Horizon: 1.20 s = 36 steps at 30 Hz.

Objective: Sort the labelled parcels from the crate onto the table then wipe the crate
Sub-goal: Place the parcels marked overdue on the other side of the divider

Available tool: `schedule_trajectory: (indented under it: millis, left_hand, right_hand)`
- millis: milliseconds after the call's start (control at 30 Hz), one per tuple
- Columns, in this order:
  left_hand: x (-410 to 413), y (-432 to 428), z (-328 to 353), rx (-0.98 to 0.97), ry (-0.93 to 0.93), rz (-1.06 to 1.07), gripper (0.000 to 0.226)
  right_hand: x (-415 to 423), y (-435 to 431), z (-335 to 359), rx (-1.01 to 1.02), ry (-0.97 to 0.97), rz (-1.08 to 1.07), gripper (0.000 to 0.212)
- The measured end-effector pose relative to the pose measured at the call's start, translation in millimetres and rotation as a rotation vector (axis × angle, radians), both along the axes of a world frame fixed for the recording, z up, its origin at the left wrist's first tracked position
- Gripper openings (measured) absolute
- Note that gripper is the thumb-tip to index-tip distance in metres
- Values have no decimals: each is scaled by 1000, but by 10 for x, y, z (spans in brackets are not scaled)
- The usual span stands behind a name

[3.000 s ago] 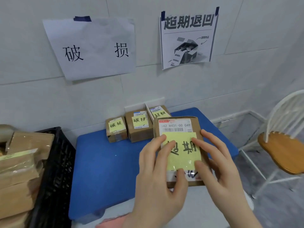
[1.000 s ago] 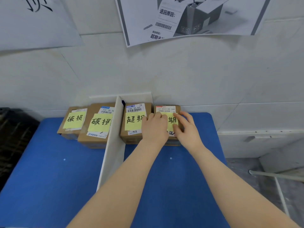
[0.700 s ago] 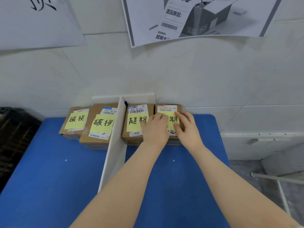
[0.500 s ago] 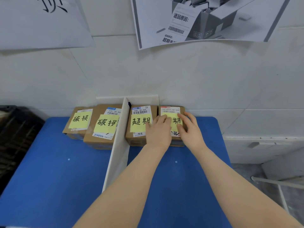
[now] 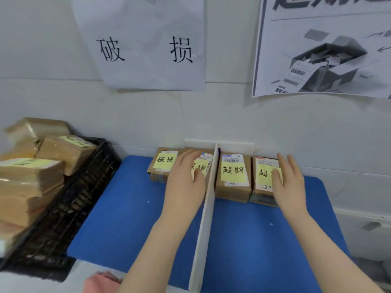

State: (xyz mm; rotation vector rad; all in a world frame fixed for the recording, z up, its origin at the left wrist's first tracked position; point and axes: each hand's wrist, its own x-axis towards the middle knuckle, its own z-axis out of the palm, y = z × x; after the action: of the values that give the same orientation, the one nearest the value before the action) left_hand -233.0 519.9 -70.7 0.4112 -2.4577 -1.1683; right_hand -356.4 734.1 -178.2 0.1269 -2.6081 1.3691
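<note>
Brown cardboard parcels stand in a row at the far edge of the blue table [image 5: 127,218], against the wall, two on each side of an upright white divider [image 5: 204,218] that runs from near to far. Left of it, the outer left parcel [image 5: 163,166] carries a yellow note reading 破损. The inner left parcel [image 5: 204,163] beside it is mostly covered by the left hand [image 5: 186,185], which lies over its top with fingers straight and thumb on its yellow note, gripping nothing. Right of the divider, the inner right parcel [image 5: 232,176] shows a yellow note reading 超期 below a barcode label, and the outer right parcel [image 5: 263,176] sits just beside it. The right hand [image 5: 291,185] lies along that parcel's right edge, fingers extended toward the wall and thumb across the note, closed round nothing. Off the table's left end sits a black crate [image 5: 69,208] piled with more parcels [image 5: 29,178], some with yellow notes. On the wall above hang a white sheet [image 5: 146,45] with 破损 and, to its right, a printed poster [image 5: 323,49] picturing an open box.
</note>
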Motion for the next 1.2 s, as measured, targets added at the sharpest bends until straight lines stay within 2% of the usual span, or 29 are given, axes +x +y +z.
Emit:
schedule_trajectory:
  millis: [167, 300, 400, 500, 600, 933, 1200]
  left_hand:
    - [739, -741, -76, -96, -1, 99, 44]
    - [1279, -1467, -296, -154, -102, 156, 47]
    - [1718, -2007, -389, -208, -156, 120, 49]
    - [2049, -2511, -462, -293, -203, 73, 51]
    - [2252, -2914, -498, -306, -252, 42, 52]
    - [2450, -3364, -552, -192, -211, 31, 48]
    - [2462, -3519, -580, -146, -129, 126, 47]
  right_hand:
    - [854, -929, 634, -138, 186, 197, 43]
    - [1594, -1847, 754, -93, 219, 389, 43]
    - [2035, -2532, 527, 49, 141, 448, 42]
    - [2379, -3133, 235, 200, -45, 504, 42]
    - [2617, -3563, 119, 227, -149, 558, 43]
    - [2733, -3953, 265, 190, -169, 541, 39]
    - [2483, -4326, 411, 32, -202, 532, 30]
